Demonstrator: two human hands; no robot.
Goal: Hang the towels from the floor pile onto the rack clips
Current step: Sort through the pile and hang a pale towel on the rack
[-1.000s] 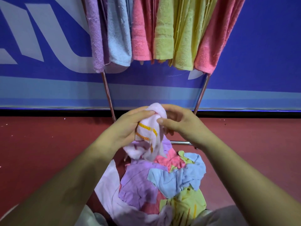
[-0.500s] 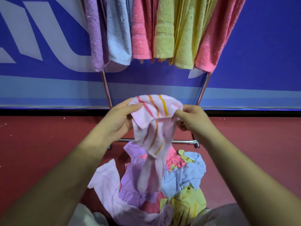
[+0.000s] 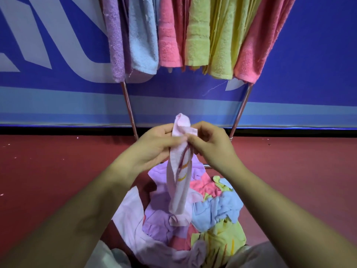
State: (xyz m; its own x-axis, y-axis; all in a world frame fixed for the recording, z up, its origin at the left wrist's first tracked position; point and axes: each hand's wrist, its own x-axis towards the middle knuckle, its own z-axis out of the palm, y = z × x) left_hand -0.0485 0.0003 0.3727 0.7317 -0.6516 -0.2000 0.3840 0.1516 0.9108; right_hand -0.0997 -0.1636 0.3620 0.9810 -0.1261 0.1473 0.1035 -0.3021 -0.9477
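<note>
Right now, grips one pale pink striped towel (image 3: pixel 179 182) with both hands in the middle of the view. Left hand (image 3: pixel 154 144) curled on its left edge, right hand (image 3: pixel 210 146) pinching its right edge, thumbs and fingertips closed on the cloth, the two hands nearly touching. Bunches the towel's top into a small fold that pokes up above the knuckles. Lets the rest hang straight down as a narrow twisted strip, orange and red stripes showing along its middle. Lower end just over or touching the floor pile (image 3: pixel 214 209); cannot tell which.

Below and around the strip, a loose heap of towels in lilac, pink, pale blue, yellow-green and pale pink, lying on the dark red floor (image 3: pixel 58 171) close to the person's pale-clothed legs at the bottom edge.

Behind the hands, two slanting metal legs of the rack (image 3: pixel 128 105) and a low crossbar partly hidden by the right wrist. Higher up, hung towels (image 3: pixel 199 35) in a tight row along the rack: lilac, light blue, pink, yellow-green, yellow, pink from left to right, top ends cut off by the frame edge.

Further back, a blue wall banner (image 3: pixel 309 55) with large white lettering and a lighter blue band along its foot.
</note>
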